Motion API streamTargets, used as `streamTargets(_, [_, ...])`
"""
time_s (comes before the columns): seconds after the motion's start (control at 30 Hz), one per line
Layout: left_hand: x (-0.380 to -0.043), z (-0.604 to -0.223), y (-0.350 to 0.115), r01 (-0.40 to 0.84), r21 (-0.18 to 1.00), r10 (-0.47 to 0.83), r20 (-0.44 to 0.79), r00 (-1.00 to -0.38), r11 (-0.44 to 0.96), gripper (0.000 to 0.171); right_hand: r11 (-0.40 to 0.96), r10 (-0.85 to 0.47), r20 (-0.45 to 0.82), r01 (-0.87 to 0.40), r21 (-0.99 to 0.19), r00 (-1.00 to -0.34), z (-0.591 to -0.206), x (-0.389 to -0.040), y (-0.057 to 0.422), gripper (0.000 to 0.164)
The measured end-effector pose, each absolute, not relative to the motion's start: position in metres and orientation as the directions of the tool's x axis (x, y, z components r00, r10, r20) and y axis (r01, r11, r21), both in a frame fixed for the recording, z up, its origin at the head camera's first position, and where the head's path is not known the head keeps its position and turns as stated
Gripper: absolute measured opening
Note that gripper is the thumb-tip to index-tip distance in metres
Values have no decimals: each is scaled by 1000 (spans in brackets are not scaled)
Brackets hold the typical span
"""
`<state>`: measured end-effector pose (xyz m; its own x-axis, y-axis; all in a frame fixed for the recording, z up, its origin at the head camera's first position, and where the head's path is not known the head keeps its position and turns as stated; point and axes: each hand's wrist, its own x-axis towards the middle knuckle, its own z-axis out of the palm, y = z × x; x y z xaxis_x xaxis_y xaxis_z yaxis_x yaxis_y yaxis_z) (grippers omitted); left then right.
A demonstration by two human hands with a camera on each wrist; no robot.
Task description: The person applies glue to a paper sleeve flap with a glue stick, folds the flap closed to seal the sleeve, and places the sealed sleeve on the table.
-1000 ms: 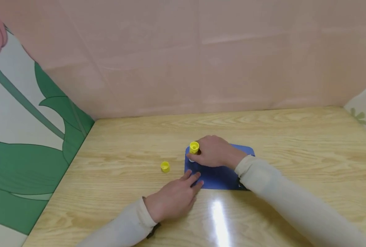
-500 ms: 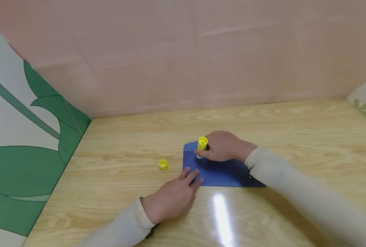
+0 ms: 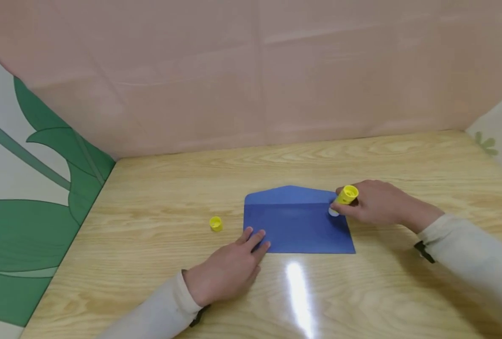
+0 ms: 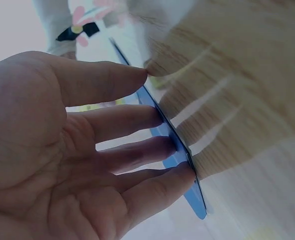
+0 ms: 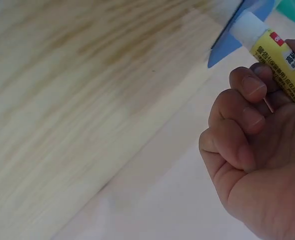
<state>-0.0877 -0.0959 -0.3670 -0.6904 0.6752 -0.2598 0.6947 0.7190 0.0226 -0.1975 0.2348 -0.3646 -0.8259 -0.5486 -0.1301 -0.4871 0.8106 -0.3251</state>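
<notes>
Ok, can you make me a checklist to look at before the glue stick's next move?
1. Glue stick held: ok, the right hand grips it.
2. White end uncapped: ok, it shows bare.
3. Envelope steadied: ok, the left hand touches its near left corner.
4. Flap open: ok, it lies spread on the far side.
5. Cap nearby: ok, on the table left of the envelope.
6. Glue spread evenly: cannot tell, no streak shows clearly.

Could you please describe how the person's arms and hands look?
The left hand and right hand are bare, without gloves. Long, plain off-white sleeves end in cuffs at the wrists, and part of a dark strap shows by each cuff.
</notes>
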Motion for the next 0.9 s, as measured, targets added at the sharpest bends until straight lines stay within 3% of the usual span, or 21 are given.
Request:
streamTargets(0.1, [-88,-367,-97,702,25,685,-251,-684,711,46,817,-539,-130,-479,-322,-832,-364,-197,238,44])
streamTargets(0.3, [-89,-367,-97,711,31,693,-255,-674,703,46,808,-549,-107,-494,-321,-829,-365,-196,235,28])
streamTargets(0.53, [-90,-366,-98,707,51,695,-251,-674,705,47,790,-573,-92,-520,-325,-814,-364,-198,221,30])
streamTargets(0.9, [-91,-366,-99,711,47,700,-229,-676,702,47,763,-632,-127,-585,-276,-764,-364,-212,145,43])
